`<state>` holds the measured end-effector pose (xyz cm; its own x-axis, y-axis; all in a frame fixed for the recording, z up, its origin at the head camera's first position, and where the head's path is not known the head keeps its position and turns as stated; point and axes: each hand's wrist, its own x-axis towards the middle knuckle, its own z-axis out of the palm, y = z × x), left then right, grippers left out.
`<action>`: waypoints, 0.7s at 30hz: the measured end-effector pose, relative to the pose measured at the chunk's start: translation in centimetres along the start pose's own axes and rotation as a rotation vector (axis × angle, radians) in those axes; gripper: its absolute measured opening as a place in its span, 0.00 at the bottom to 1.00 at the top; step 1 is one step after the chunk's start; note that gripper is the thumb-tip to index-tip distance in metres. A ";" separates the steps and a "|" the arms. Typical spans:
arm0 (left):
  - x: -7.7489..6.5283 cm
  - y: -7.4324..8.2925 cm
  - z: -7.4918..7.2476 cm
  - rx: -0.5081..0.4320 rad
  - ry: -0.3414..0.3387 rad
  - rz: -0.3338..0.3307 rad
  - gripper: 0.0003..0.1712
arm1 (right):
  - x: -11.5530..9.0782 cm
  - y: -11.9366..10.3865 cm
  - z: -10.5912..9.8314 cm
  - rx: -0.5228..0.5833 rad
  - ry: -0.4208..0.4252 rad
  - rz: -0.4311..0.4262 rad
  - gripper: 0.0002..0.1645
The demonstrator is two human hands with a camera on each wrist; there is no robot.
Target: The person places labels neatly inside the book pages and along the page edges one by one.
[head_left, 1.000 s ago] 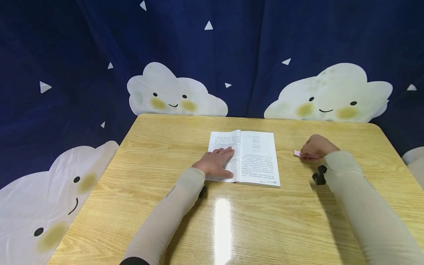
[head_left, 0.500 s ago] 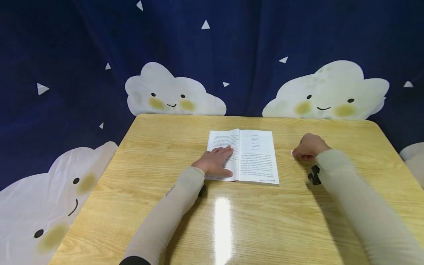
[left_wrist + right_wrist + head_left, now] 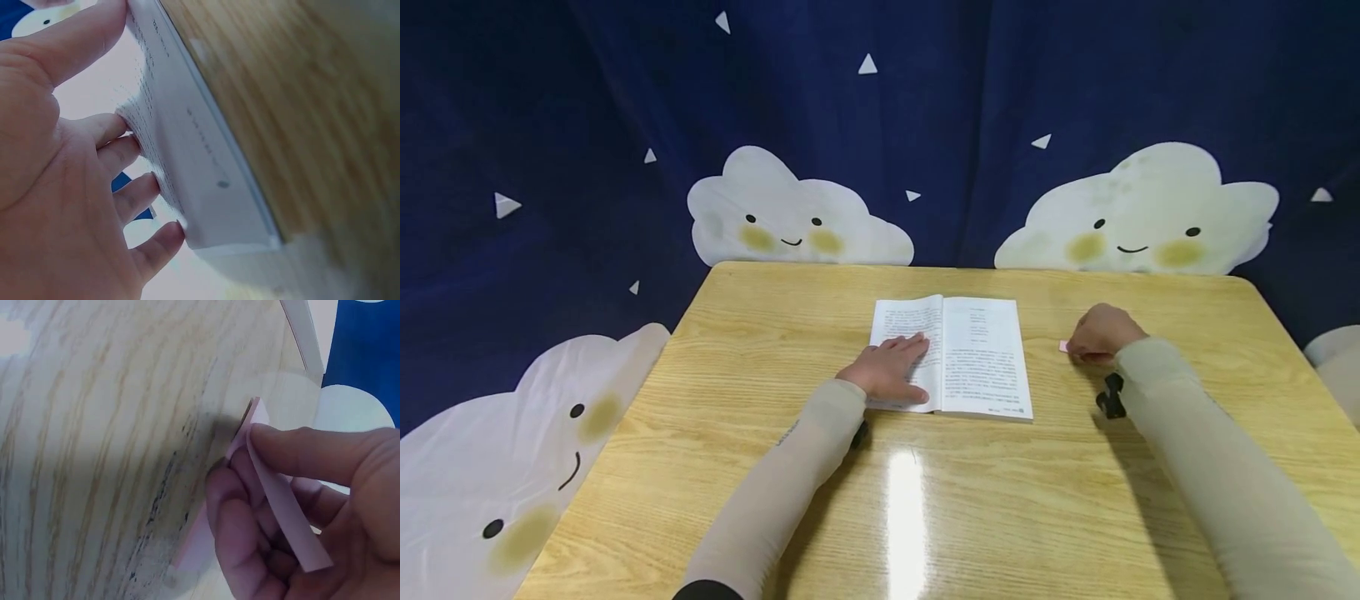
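Note:
An open book (image 3: 985,367) with printed pages lies on the wooden table. My left hand (image 3: 887,371) rests with spread fingers on its left page; in the left wrist view the fingertips touch the page (image 3: 200,181). To the right of the book, my right hand (image 3: 1103,332) grips a small pink pad of sticky notes (image 3: 199,540). Its thumb presses on one end of a narrow pink strip (image 3: 290,515), whose other end hangs loose away from the pad. Curled fingers cover the middle of the pad.
The light wooden table (image 3: 760,333) runs back to a dark blue curtain (image 3: 955,125) printed with white clouds. A bright light reflection (image 3: 906,517) lies on the tabletop in front of the book.
My right hand has shifted slightly left with the pink pad, and less of the pad shows in the head view. My left hand stays on the book.

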<state>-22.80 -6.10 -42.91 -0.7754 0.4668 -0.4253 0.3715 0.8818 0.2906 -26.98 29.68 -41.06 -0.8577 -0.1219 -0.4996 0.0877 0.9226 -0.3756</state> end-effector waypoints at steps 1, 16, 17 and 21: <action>0.0 0.0 0.0 -0.001 0.001 -0.002 0.52 | 0.0 0.0 0.0 0.000 0.006 -0.003 0.22; 0.1 -0.1 0.3 0.022 0.016 -0.002 0.51 | -0.2 -0.2 0.3 -0.077 0.174 -0.059 0.15; 0.1 -0.1 0.3 0.020 0.018 -0.002 0.51 | -0.2 -0.1 0.3 -0.059 0.171 -0.055 0.16; 0.0 -0.1 0.3 0.017 0.020 0.000 0.51 | -0.1 0.1 0.4 -0.013 0.162 -0.052 0.15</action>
<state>-22.70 -6.12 -43.16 -0.7852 0.4660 -0.4078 0.3803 0.8826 0.2764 -26.74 29.67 -41.34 -0.9313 -0.1104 -0.3472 0.0352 0.9213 -0.3873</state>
